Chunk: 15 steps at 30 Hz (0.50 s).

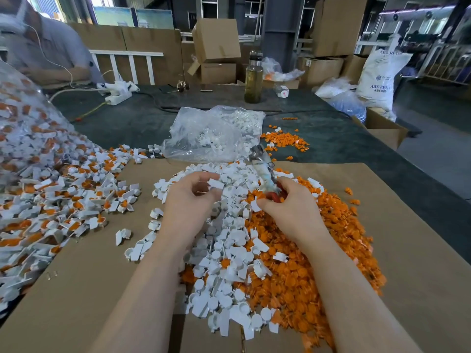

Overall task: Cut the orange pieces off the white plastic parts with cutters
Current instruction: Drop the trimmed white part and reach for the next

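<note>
My left hand (pixel 190 197) pinches a single white plastic part (pixel 216 184) between thumb and fingers above the white heap (pixel 224 253). Just to its right, my right hand (pixel 283 205) grips the red-handled cutters (pixel 263 171), whose blurred metal jaws point up and away from me. A wide pile of cut orange pieces (pixel 305 266) spreads under and to the right of that hand. White parts with orange pieces still attached (pixel 63 200) lie in a heap at the left, spilling from a clear bag.
Brown cardboard (pixel 407 250) covers the table near me. A clear bag of white parts (pixel 216 133) lies behind the heaps, more orange bits (pixel 285 141) beside it. A bottle (pixel 253 77) and power strip (pixel 118 94) stand farther back. Another person (pixel 48 49) sits far left.
</note>
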Each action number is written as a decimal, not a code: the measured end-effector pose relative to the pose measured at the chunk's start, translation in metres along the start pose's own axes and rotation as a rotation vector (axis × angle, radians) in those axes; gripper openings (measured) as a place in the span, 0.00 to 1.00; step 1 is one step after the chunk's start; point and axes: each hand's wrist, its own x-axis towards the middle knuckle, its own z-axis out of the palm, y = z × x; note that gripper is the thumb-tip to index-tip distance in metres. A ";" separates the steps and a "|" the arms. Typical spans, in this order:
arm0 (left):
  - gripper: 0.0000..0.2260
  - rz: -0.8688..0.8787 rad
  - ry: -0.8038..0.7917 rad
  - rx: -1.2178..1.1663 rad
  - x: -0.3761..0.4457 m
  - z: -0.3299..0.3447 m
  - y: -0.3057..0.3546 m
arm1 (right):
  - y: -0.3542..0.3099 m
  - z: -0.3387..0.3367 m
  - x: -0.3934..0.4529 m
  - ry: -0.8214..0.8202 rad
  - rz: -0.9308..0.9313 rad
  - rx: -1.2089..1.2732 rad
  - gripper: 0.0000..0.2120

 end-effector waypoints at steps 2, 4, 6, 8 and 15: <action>0.08 -0.028 -0.026 -0.064 -0.004 0.004 0.004 | -0.001 -0.001 -0.001 0.008 -0.003 0.094 0.06; 0.06 -0.058 -0.049 -0.091 -0.007 0.011 0.008 | -0.003 -0.002 -0.002 0.011 -0.003 0.165 0.05; 0.03 -0.063 -0.081 -0.111 -0.011 0.018 0.011 | -0.004 -0.001 -0.002 0.014 -0.004 0.207 0.04; 0.03 -0.036 -0.103 -0.100 -0.015 0.024 0.013 | -0.005 0.000 -0.002 0.026 -0.013 0.211 0.04; 0.04 0.003 -0.048 -0.069 -0.019 0.033 0.015 | -0.006 -0.001 -0.002 0.107 -0.056 0.251 0.08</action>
